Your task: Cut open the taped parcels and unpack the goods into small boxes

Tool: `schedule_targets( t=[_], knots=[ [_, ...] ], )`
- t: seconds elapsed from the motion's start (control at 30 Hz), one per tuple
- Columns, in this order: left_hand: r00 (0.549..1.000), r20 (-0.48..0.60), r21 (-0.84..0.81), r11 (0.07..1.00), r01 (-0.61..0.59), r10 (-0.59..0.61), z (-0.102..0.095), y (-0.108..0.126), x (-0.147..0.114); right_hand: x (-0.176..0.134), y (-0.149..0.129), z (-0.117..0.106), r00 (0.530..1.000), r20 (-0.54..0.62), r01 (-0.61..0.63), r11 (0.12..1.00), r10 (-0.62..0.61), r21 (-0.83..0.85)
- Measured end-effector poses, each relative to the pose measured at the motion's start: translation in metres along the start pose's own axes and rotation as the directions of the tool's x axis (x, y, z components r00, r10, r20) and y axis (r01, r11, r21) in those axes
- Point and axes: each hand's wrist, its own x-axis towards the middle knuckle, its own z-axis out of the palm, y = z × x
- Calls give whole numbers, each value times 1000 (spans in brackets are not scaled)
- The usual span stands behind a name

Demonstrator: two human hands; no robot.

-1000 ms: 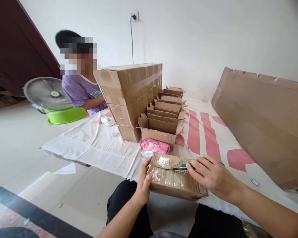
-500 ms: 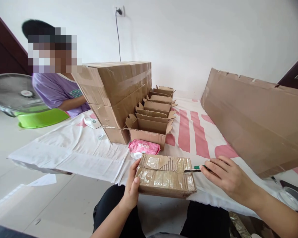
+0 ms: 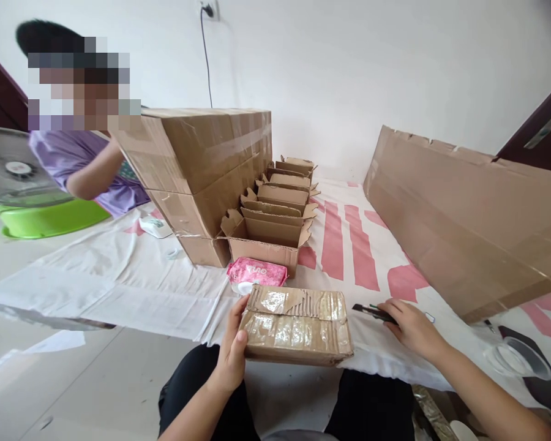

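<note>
Our left hand (image 3: 232, 355) fingers clamp the small tape-wrapped brown cardboard box (image 3: 296, 326); our right hand (image 3: 411, 324) fingers curl over the green-and-black utility knife (image 3: 371, 312), whose blade could nick them.

My brown taped box (image 3: 296, 327); at twelve o'clock a pink packet (image 3: 256, 272); white sheet (image 3: 119, 275) with pink stripes; green basin (image 3: 50, 219) at ten.

We can make out white lettering on the pink packet (image 3: 256, 273) lying in front of the open cartons, but it is too small and skewed for us to read. We find no other legible writing on the boxes or the sheet.
</note>
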Motion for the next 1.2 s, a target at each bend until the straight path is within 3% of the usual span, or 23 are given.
schedule_targets(
  t=[0.17, 0.27, 0.37, 0.5, 0.6, 0.77, 0.97, 1.2],
  knots=[
    [999, 31, 4, 1000, -14, 14, 0, 4, 2, -5, 3, 20, 973, 216, -97, 993, 80, 72],
    [999, 27, -4, 1000, -25, 25, 0, 3, 2, 3, 0, 13, 986, 164, -51, 995, 35, 91],
    [1000, 25, -17, 1000, -19, 20, 0, 1, 3, 17, -17, -7, 998, -34, 59, 986, -55, 156],
    [999, 38, -18, 1000, -25, 25, 0, -3, 3, 39, -66, -43, 951, -201, 279, 933, -236, 228],
    [999, 35, 6, 999, -35, 35, -1, -2, 3, 53, -103, -57, 885, -203, 460, 856, -419, 237],
    [999, 36, 18, 999, -36, 35, -2, -1, 1, 66, -128, -52, 792, -36, 609, 787, -609, 99],
    [998, 47, -12, 1000, -28, 29, -3, -3, 0, 67, -121, -50, 826, 29, 551, 818, -563, 167],
    [1000, 28, -29, 1000, 2, -1, -2, -4, 1, 57, -109, -49, 869, -93, 492, 831, -486, 260]
  ],
)
